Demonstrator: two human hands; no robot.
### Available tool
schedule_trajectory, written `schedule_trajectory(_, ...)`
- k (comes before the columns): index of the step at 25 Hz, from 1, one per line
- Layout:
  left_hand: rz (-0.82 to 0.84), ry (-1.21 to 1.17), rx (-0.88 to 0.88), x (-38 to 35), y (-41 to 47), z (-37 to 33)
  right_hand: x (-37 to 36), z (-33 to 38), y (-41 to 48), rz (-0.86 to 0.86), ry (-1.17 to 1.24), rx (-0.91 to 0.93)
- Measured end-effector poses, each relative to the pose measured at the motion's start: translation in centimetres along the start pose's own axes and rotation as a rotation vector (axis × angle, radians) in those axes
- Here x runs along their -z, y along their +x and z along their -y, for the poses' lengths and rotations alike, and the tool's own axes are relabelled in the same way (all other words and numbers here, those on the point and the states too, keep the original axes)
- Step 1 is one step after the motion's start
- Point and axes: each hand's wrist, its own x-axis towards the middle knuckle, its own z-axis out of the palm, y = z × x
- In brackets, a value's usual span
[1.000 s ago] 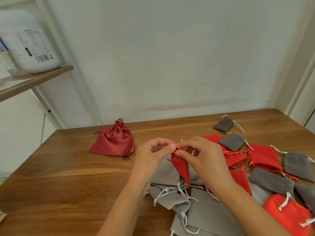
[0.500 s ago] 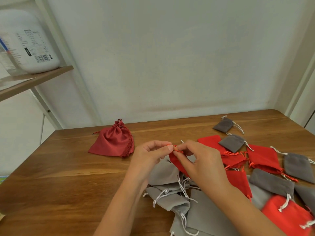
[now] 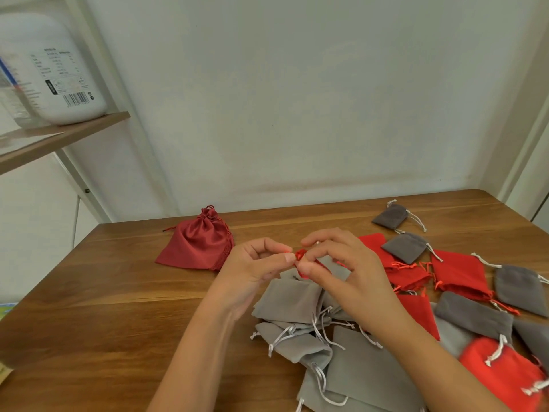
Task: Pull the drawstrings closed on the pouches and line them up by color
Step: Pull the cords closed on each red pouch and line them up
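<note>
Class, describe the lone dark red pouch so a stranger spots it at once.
On the wooden table, look far left. The dark red pouch lies alone there. Unlike the matte bright red pouches and grey pouches, it is glossy and cinched shut.

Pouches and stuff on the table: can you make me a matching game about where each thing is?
Things
1. dark red satin pouch
2. small bright red pouch
3. white tub
4. light grey pouches

Places
A. on the shelf
B. heaped on the table beneath the hands
C. pinched between the left hand and the right hand
D. lying alone, left of the hands

Pairs: 1-D, 2-C, 3-A, 4-B
</note>
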Motion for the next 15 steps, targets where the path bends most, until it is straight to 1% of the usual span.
schedule_trajectory(1,0.009,0.026,-0.029,0.1,-0.1,0.0,0.2,-0.1,0.1,0.013,0.089,-0.076)
schedule_trajectory(3,0.033,0.058,-0.081,0.1,-0.2,0.0,0.4,-0.3,0.3,0.074,0.377,-0.224)
schedule_trajectory(4,0.047,0.069,-0.104,0.1,-0.1,0.1,0.4,-0.4,0.4,0.110,0.498,-0.271)
schedule_trajectory(5,0.058,0.085,-0.124,0.2,0.0,0.2,0.3,-0.5,0.4,0.129,0.550,-0.292)
schedule_trajectory(9,0.035,0.145,-0.187,0.3,0.2,0.6,0.3,-0.5,0.5,0.171,0.493,-0.325)
schedule_trajectory(12,-0.016,0.260,-0.254,0.0,0.3,1.0,0.6,-0.4,0.5,0.156,0.354,-0.312)
schedule_trajectory(15,-0.075,0.375,-0.314,-0.4,0.5,1.5,0.7,-0.5,0.6,0.187,0.310,-0.305)
